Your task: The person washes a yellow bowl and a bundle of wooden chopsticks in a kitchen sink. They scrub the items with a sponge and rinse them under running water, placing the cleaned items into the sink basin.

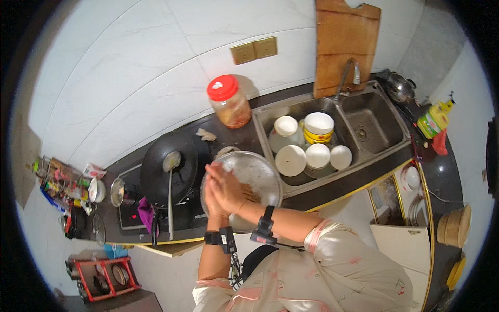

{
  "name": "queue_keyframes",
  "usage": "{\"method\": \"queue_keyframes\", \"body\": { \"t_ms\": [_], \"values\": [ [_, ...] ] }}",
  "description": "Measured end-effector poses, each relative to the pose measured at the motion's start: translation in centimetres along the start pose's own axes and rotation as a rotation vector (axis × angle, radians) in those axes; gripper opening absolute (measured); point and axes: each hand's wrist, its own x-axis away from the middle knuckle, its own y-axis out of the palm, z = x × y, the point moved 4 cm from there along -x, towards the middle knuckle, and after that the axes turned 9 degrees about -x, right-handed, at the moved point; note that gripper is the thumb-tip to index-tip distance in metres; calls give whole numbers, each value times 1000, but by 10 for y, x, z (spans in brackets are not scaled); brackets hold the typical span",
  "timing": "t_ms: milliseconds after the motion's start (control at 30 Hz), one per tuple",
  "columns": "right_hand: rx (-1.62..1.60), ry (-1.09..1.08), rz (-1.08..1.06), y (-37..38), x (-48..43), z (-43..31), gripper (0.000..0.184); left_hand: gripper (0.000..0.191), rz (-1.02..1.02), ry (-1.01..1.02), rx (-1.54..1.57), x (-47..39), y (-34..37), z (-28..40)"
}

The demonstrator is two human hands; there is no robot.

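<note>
My left hand [213, 200] and my right hand [228, 188] are pressed palm to palm above a round metal basin [269, 171]. Their fingers point toward the wall, and whatever may lie between the palms is hidden. Inside the basin, partly behind my right hand, is a brown lump [251, 193] whose kind I cannot tell. The basin sits at the counter's front edge, between the sink and the cooktop. A black wok [156, 167] stands left of my hands, with a long-handled metal ladle [170, 195] lying across it.
Several white bowls [290, 160] fill the left basin of the steel sink [403, 136]. Behind stands a red-lidded plastic jar [230, 105]; a wooden cutting board [343, 43] leans on the wall. A purple cloth [146, 214] lies by the cooktop [128, 218]. An open cabinet drawer [399, 241] holds dishes.
</note>
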Motion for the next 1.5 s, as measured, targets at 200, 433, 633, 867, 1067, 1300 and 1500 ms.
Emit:
{"method": "queue_keyframes", "body": {
  "t_ms": [200,433,633,867,1067,1300,1500],
  "values": [
    [235,96,-116,14,14,2,57,56,132,-49,40,6,7,9],
    [-80,221,-61,7,-24,54,51,87,101,-217,156,25,13,10],
    [1,408,-327,-42,-1,129,52,88,212,-272,137,31,-24,-23],
    [587,346,-602,-43,38,89,80,38,561,-408,-331,15,-89,-93],
    [787,544,-757,-36,45,118,45,32,639,-618,-560,-1,-93,-110],
    [626,551,-803,-20,33,131,36,24,561,-522,-249,11,-176,-152],
    [37,605,-655,-50,31,137,63,16,470,-503,-40,16,-68,-71]
  ]
}}
